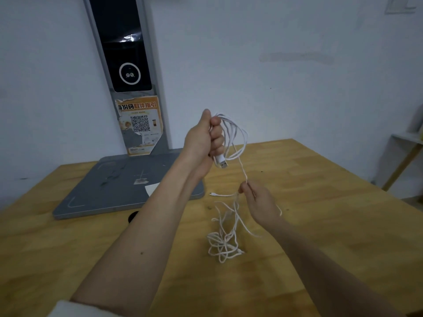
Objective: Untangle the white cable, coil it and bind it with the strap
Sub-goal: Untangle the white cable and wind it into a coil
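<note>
White cable [235, 138] looped in left hand [202, 140], right hand [258, 202] pinching strand

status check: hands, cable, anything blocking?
Left hand fisted on coiled loops, USB plug hanging below. Right hand pinching the white cable mid-strand. Tangle on table. Strap not visible.

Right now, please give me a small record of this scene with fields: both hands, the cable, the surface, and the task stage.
left hand: raised, fist closed on several loops of the white cable
USB plug: hangs below the left fist
right hand: lower, pinches one strand
loose cable: tangled pile on the wooden table
small plug: free end, beside the grey base
strap: not visible
stage: coiling partly done, tangle remains
</note>
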